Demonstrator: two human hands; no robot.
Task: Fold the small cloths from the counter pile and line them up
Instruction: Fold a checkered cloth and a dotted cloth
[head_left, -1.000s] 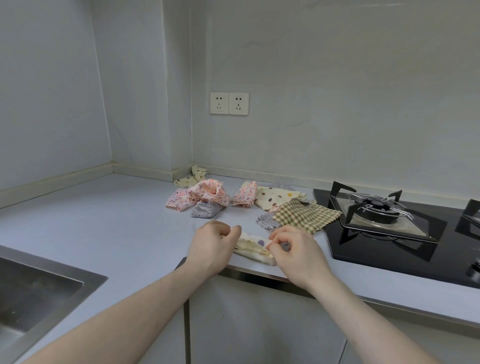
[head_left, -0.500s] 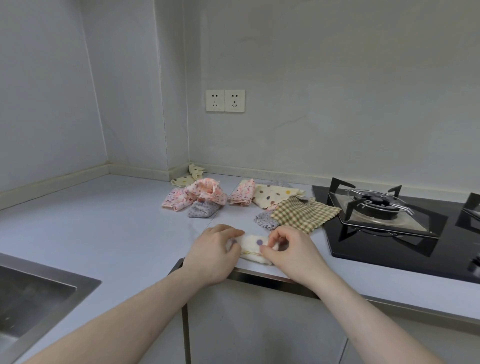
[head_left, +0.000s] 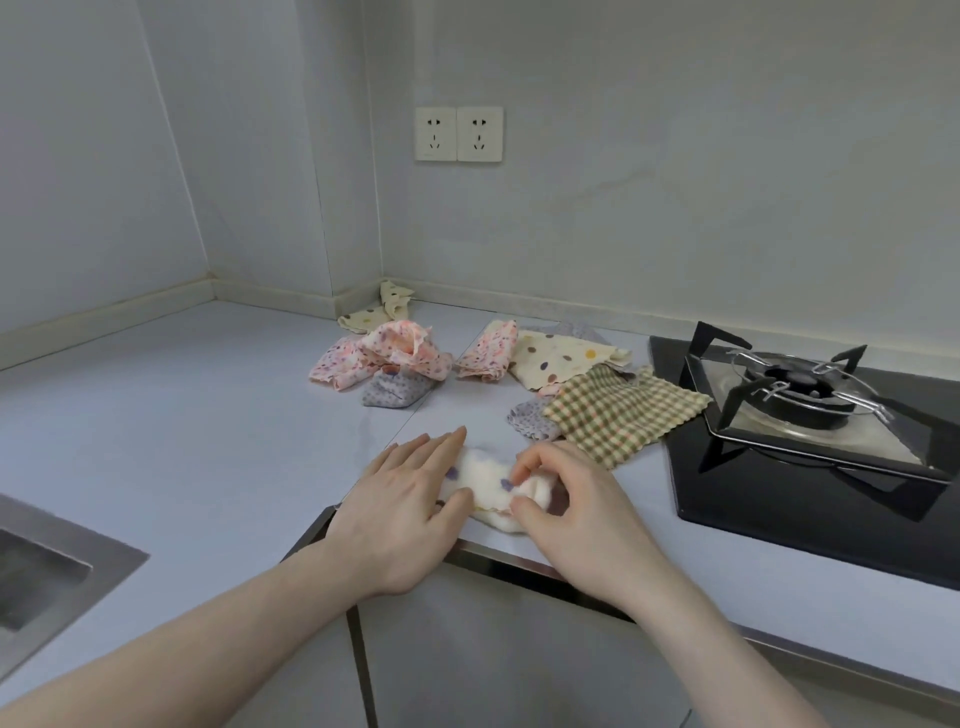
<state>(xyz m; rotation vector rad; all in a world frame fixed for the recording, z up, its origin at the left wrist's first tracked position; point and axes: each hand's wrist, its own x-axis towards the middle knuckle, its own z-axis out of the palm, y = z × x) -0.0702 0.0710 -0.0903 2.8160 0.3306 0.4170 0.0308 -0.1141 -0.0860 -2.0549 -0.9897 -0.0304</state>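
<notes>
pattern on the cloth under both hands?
Cream cloth with purple dots, clearest in the head view.

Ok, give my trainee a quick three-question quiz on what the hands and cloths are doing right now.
1. True or false: the left hand lies with straight fingers on the cream dotted cloth.
2. Which cloth lies nearest the stove? A) pink floral cloth B) green checked cloth C) grey dotted cloth
3. Fill in: the right hand ____ the cream dotted cloth's edge.

Key: 1 true; 2 B; 3 pinches.
</notes>
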